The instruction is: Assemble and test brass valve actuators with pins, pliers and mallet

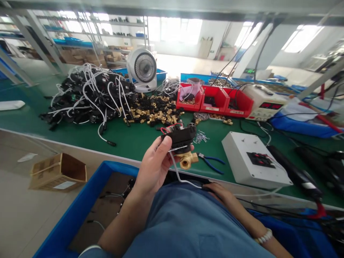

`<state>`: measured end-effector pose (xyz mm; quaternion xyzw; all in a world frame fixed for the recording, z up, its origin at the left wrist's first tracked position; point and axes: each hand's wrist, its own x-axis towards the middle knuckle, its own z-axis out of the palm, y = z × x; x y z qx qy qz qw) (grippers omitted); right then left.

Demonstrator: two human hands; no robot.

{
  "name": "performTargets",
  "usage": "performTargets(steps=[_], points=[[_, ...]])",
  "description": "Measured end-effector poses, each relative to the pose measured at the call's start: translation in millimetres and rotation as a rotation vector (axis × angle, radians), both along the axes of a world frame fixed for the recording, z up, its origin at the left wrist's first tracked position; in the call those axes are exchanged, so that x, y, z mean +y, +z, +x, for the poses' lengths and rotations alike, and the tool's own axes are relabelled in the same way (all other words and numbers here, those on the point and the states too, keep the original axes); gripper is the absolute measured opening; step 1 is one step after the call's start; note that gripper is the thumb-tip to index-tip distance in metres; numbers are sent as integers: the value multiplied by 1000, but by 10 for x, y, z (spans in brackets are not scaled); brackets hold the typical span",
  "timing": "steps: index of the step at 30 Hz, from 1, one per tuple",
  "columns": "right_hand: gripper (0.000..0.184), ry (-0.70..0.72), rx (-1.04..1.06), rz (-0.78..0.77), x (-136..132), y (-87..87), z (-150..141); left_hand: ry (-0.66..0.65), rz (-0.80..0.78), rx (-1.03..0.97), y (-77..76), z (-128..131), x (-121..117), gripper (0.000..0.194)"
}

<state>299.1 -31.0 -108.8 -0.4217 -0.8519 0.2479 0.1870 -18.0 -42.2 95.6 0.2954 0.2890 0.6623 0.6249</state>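
Head view showed the two hands apart. The left hand was clamped on a black housing, its thumb on the near side, with a brass fitting directly below. A white cable ran from beside the left hand to the right hand, held lower at the waist; whether those fingers gripped its end could not be determined. Blue-handled pliers lay right of the left hand, metal clips ahead of them, and a grey box stood beyond the right hand.
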Motion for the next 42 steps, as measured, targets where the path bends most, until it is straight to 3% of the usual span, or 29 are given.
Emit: performTargets(steps=[6,17,20,26,32,35,42], points=[[55,-11,14,2,-56,-47,-3,21,-27,-21,-30,-10,30,53],[49,-10,-13,-60,-73,18,-19,57,-23,26,-32,-25,-6,47],[50,-44,-33,-76,-89,0,-43,89,25,73,-34,-15,-48,46],[41,-99,-99,-127,-147,55,-126,284,128,219,-40,50,-154,42],[40,-138,-110,-150,-166,97,-150,309,266,347,-92,91,-207,49],[43,-123,-92,-156,-157,103,-144,326,256,450,-69,108,-248,58],[45,-131,-62,-149,-119,-23,-122,296,310,512,-14,118,-279,58]])
